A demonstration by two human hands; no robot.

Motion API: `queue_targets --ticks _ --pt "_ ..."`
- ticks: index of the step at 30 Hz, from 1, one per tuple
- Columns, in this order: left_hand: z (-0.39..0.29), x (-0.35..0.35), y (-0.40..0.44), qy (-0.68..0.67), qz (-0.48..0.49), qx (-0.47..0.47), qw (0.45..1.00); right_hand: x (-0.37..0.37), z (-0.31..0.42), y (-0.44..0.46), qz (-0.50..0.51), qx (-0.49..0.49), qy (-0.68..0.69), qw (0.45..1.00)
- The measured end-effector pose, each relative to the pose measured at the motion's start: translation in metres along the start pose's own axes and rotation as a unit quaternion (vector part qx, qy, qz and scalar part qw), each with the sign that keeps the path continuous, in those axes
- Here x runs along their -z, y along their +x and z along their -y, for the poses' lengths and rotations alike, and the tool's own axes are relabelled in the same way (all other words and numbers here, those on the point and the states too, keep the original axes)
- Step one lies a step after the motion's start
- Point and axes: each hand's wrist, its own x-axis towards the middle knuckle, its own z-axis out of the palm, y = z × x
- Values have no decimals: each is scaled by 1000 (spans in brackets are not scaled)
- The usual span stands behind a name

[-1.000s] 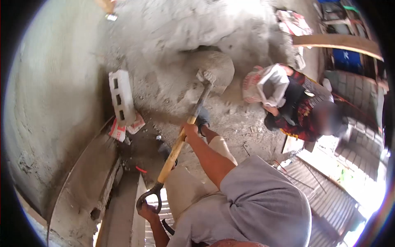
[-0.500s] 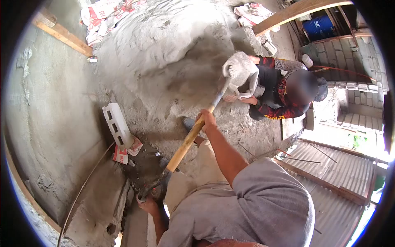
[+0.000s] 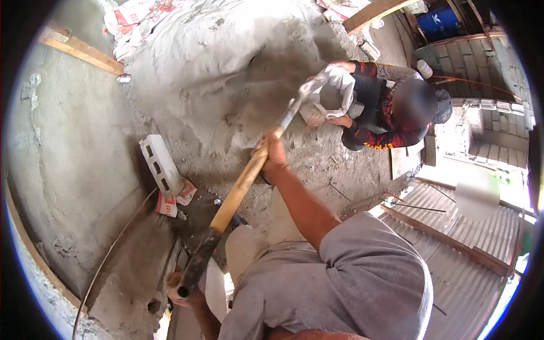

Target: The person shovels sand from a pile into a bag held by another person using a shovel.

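A shovel [image 3: 241,190] with a pale wooden shaft and dark handle end runs diagonally upward. My left hand [image 3: 180,290] is closed on its dark handle end at the lower left. Higher up, my right hand [image 3: 273,152] wraps round the shaft near the metal neck. The shovel's head reaches the mouth of a white sack [image 3: 344,84], its blade partly hidden and seen edge-on. Grey material shows inside the sack. A crouching co-worker [image 3: 385,105] holds the sack's rim with both hands. Beside them lies a heap of grey material [image 3: 226,62].
A hollow block [image 3: 160,164] stands on red and white bag scraps at the left by the wall [image 3: 73,153]. Wooden beams [image 3: 85,54] jut in at the top. Corrugated sheets [image 3: 459,243] and thin rods lie right. A blue drum [image 3: 439,22] is top right.
The shovel's head has risen from the heap with grey material and moved right to the sack, where the load no longer shows on it. The shaft has turned. My left hand has moved down and left.
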Motion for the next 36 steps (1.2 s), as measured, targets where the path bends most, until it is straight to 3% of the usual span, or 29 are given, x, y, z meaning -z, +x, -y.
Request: queue_targets --ticks 2,3,4,5,6,8,9,12,14,16,17,18,19,21,22,23,24,25,26,27,28,29,31,33,36 --pt "23 31 -28 123 -105 56 985 -3 -42 -11 -33 -102 -19 994" --pt "20 39 -36 129 -111 57 984 4 -67 -10 -27 -108 -22 993" --pt "14 44 -42 56 -120 226 965 17 -97 -1 27 -88 -71 993" --pt "12 48 -51 -21 -128 387 913 27 -124 7 83 -68 -120 987" --pt "13 49 -64 -15 -142 392 909 30 -146 9 90 -80 -127 985" --pt "23 54 -96 29 -116 483 867 48 -194 10 -1 -128 -265 956" --pt "38 60 -124 34 -125 492 861 62 -222 15 -13 -154 -272 950" --pt "68 72 -203 1 -240 629 739 111 -307 10 -59 -216 -326 919" --pt "76 86 -249 32 -279 666 691 156 -362 0 -64 -267 -348 896" --pt "79 93 -278 87 -302 664 678 218 -415 -6 -26 -295 -395 870" --pt "72 111 -303 159 -142 570 793 237 -429 -2 15 -311 -428 849" --pt "86 115 -325 167 -142 577 787 255 -436 11 12 -321 -430 844" --pt "95 103 -314 130 -195 630 740 261 -436 20 111 -271 -599 746" --pt "128 80 -298 30 -265 714 647 263 -428 48 92 -243 -586 768" --pt "143 49 -260 -9 -218 712 667 230 -410 80 -30 -256 -401 879" --pt "173 9 -238 -30 -210 713 668 193 -372 122 -75 -213 -509 830" --pt "206 -39 -216 -52 -207 711 670 187 -340 179 -30 -164 -394 904" --pt "235 -92 -186 -76 -208 711 667 186 -334 277 -199 -97 -486 846" --pt "241 -144 -130 -92 -218 704 670 141 -257 314 -113 -230 -366 895" --pt "233 -186 -74 -117 -232 644 719 91 -212 330 -93 -222 -360 902" --pt "225 -210 -40 -142 -245 583 762 50 -194 328 -138 -172 -350 911" --pt "238 -211 -53 -144 -246 588 757 34 -182 325 -183 -123 -341 914" --pt "271 -201 -85 -131 -173 579 786 36 -177 309 -200 -112 -362 904" --pt "240 -215 -73 -133 -220 527 810 50 -183 318 -179 -102 -394 895" --pt "201 -187 -102 -149 -228 597 754 41 -163 262 -202 -148 -431 867"
